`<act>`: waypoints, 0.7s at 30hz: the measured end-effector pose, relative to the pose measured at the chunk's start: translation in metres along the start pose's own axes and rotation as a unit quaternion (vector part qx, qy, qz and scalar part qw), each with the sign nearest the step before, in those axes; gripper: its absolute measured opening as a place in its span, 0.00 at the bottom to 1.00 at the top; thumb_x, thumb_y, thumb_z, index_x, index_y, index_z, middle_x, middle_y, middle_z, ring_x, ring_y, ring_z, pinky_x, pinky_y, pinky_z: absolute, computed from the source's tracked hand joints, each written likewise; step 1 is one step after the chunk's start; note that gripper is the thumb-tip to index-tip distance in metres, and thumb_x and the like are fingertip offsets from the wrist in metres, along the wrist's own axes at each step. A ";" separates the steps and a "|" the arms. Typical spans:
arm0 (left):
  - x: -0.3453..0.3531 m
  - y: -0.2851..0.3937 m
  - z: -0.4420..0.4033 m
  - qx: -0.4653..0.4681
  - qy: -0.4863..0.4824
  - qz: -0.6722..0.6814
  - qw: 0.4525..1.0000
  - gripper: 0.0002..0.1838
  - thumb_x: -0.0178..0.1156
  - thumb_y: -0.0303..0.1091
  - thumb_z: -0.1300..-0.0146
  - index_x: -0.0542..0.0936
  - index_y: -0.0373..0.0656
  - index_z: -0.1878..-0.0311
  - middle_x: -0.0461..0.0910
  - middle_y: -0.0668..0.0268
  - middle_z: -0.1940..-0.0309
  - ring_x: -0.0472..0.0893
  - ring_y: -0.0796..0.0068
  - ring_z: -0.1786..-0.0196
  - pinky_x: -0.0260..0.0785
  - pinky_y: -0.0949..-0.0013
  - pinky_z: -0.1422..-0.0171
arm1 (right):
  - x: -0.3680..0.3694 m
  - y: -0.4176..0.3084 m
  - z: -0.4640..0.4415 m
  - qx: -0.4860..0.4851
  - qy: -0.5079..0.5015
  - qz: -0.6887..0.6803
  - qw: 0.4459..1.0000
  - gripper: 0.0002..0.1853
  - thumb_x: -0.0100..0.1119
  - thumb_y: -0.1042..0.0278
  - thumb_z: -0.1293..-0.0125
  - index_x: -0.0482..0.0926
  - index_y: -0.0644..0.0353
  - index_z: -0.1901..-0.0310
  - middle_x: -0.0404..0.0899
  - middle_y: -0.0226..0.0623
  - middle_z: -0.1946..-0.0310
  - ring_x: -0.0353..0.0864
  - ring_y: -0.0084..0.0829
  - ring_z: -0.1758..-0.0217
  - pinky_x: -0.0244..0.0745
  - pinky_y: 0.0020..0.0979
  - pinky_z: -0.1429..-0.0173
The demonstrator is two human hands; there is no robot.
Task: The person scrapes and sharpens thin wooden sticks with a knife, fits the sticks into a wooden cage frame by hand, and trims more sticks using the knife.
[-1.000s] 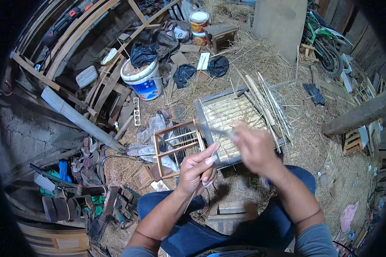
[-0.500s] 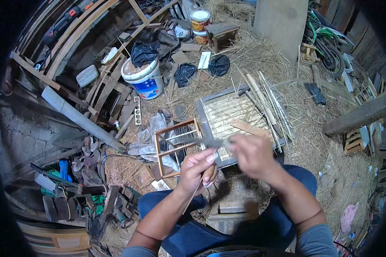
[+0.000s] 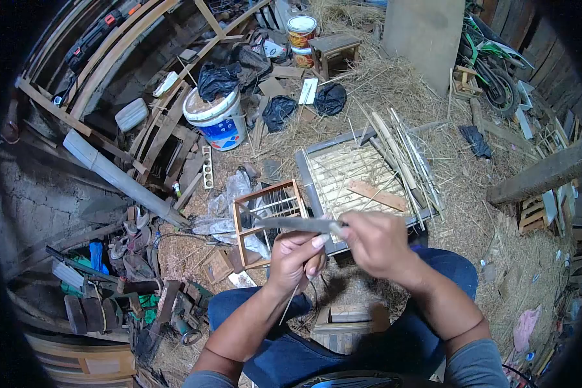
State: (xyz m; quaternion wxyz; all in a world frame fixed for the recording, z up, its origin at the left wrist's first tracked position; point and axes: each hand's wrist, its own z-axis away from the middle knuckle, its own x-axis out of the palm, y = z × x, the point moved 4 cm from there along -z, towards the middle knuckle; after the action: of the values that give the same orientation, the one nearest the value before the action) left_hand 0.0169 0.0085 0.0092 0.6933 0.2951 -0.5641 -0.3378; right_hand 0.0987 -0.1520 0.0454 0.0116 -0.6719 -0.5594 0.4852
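Note:
My right hand is wrapped round the handle of a knife, whose grey blade points left. In my left hand a thin wooden stick is pinched between the fingers, its lower end slanting down toward my lap. The blade lies just above the left fingertips; whether it touches the stick is hidden. Behind the left hand stands a small wooden frame with thin bars. Beyond my right hand lies a dark-rimmed panel of pale slats, with a loose flat strip of wood on it.
A bundle of long thin sticks rests on the panel's right side. A white bucket with a black bag stands beyond. Scrap and tools crowd the left, a post juts in from the right, and straw covers the floor.
The knife blade, blurred before, now shows sharply and sits slightly lower. My right hand has shifted a little downward. The stick's lower end has moved up and right.

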 end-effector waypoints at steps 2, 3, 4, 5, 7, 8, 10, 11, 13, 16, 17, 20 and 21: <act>0.000 0.001 -0.002 -0.001 0.000 -0.021 1.000 0.20 0.57 0.26 0.22 0.78 0.28 0.31 0.73 0.73 0.84 0.67 0.84 0.85 0.62 0.74 0.78 | -0.001 0.013 -0.004 0.016 0.006 0.021 1.000 0.09 0.61 0.57 0.25 0.84 0.51 0.60 0.81 0.35 0.80 0.82 0.38 0.81 0.70 0.42 0.79; 0.000 0.000 -0.001 -0.002 -0.001 -0.040 0.999 0.20 0.56 0.27 0.22 0.77 0.29 0.31 0.69 0.73 0.87 0.65 0.82 0.86 0.61 0.73 0.80 | -0.002 0.021 -0.006 0.032 0.009 0.044 0.998 0.09 0.61 0.57 0.25 0.84 0.51 0.61 0.81 0.35 0.80 0.82 0.38 0.81 0.71 0.41 0.78; 0.004 0.002 0.001 0.000 -0.002 -0.055 0.998 0.21 0.56 0.27 0.22 0.77 0.29 0.30 0.69 0.73 0.87 0.65 0.82 0.86 0.61 0.73 0.79 | -0.006 0.027 -0.011 0.035 0.035 0.034 0.998 0.10 0.61 0.57 0.25 0.83 0.51 0.63 0.81 0.35 0.81 0.82 0.37 0.81 0.70 0.41 0.79; 0.001 0.000 0.001 0.001 -0.004 -0.054 0.999 0.21 0.56 0.27 0.22 0.77 0.29 0.30 0.69 0.73 0.87 0.65 0.82 0.86 0.61 0.73 0.79 | -0.005 0.021 -0.009 0.034 0.036 0.037 0.998 0.10 0.61 0.57 0.25 0.83 0.51 0.63 0.81 0.35 0.81 0.82 0.37 0.81 0.70 0.41 0.79; -0.006 -0.002 -0.001 0.006 -0.037 -0.016 0.999 0.21 0.58 0.24 0.23 0.78 0.31 0.30 0.77 0.72 0.80 0.70 0.85 0.82 0.65 0.75 0.76 | -0.001 0.000 -0.004 -0.008 0.024 -0.001 1.000 0.10 0.60 0.59 0.24 0.82 0.52 0.64 0.80 0.35 0.81 0.82 0.37 0.81 0.70 0.41 0.79; -0.006 -0.002 0.001 0.002 -0.019 -0.018 1.000 0.22 0.58 0.24 0.22 0.77 0.33 0.28 0.77 0.72 0.80 0.70 0.85 0.82 0.65 0.75 0.76 | -0.005 -0.004 -0.005 -0.004 -0.011 0.001 1.000 0.11 0.58 0.60 0.22 0.82 0.52 0.63 0.80 0.35 0.81 0.83 0.37 0.81 0.70 0.42 0.79; -0.004 -0.002 0.002 0.002 -0.018 -0.028 0.999 0.22 0.58 0.24 0.22 0.77 0.33 0.28 0.77 0.72 0.80 0.70 0.84 0.82 0.65 0.75 0.76 | -0.006 0.020 -0.010 0.054 -0.020 0.030 0.998 0.12 0.56 0.59 0.21 0.82 0.52 0.62 0.79 0.35 0.81 0.82 0.37 0.81 0.69 0.41 0.79; -0.003 -0.001 0.001 0.007 -0.020 -0.037 0.999 0.22 0.58 0.24 0.22 0.77 0.34 0.28 0.76 0.72 0.80 0.70 0.84 0.83 0.66 0.75 0.76 | -0.010 0.036 -0.015 0.106 -0.028 0.063 0.992 0.12 0.54 0.59 0.19 0.82 0.53 0.61 0.79 0.35 0.82 0.81 0.36 0.82 0.69 0.40 0.79; -0.005 -0.004 -0.001 -0.015 -0.026 -0.017 0.999 0.22 0.58 0.25 0.22 0.77 0.34 0.28 0.76 0.72 0.80 0.70 0.84 0.83 0.66 0.75 0.75 | -0.008 0.051 -0.016 0.163 -0.062 0.027 0.984 0.14 0.53 0.56 0.17 0.84 0.56 0.53 0.78 0.28 0.79 0.79 0.26 0.79 0.68 0.32 0.75; -0.002 -0.006 -0.004 -0.049 -0.027 -0.009 0.998 0.22 0.56 0.28 0.21 0.76 0.34 0.27 0.72 0.72 0.84 0.68 0.82 0.85 0.64 0.74 0.78 | 0.005 0.052 -0.010 0.269 -0.030 -0.489 0.829 0.21 0.59 0.54 0.18 0.80 0.62 0.37 0.74 0.16 0.71 0.62 0.11 0.77 0.55 0.19 0.73; 0.000 -0.007 -0.003 -0.060 -0.024 -0.024 0.998 0.22 0.54 0.30 0.20 0.76 0.34 0.28 0.68 0.72 0.88 0.65 0.81 0.87 0.61 0.73 0.80 | 0.004 0.049 -0.011 0.272 -0.029 -0.489 0.828 0.21 0.59 0.54 0.18 0.80 0.62 0.37 0.74 0.16 0.71 0.62 0.11 0.77 0.55 0.19 0.73; 0.005 -0.009 -0.001 -0.066 -0.020 -0.060 0.996 0.21 0.53 0.31 0.19 0.76 0.35 0.27 0.69 0.70 0.87 0.66 0.81 0.87 0.62 0.73 0.81 | 0.003 0.047 -0.015 0.301 -0.035 -0.478 0.824 0.16 0.68 0.61 0.23 0.83 0.62 0.42 0.78 0.20 0.67 0.70 0.12 0.69 0.64 0.20 0.64; 0.006 -0.010 -0.001 -0.067 -0.019 -0.079 0.994 0.21 0.53 0.31 0.18 0.76 0.36 0.27 0.70 0.70 0.87 0.66 0.81 0.87 0.62 0.73 0.81 | 0.002 0.048 -0.015 0.317 -0.023 -0.488 0.813 0.15 0.71 0.64 0.26 0.85 0.64 0.45 0.84 0.24 0.60 0.77 0.12 0.60 0.72 0.21 0.56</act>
State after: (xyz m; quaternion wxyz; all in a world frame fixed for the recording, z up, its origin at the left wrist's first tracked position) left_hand 0.0176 -0.0019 0.0043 0.6720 0.2849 -0.5282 -0.4339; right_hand 0.1445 -0.1603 0.0253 0.4466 -0.2583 -0.6290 0.5815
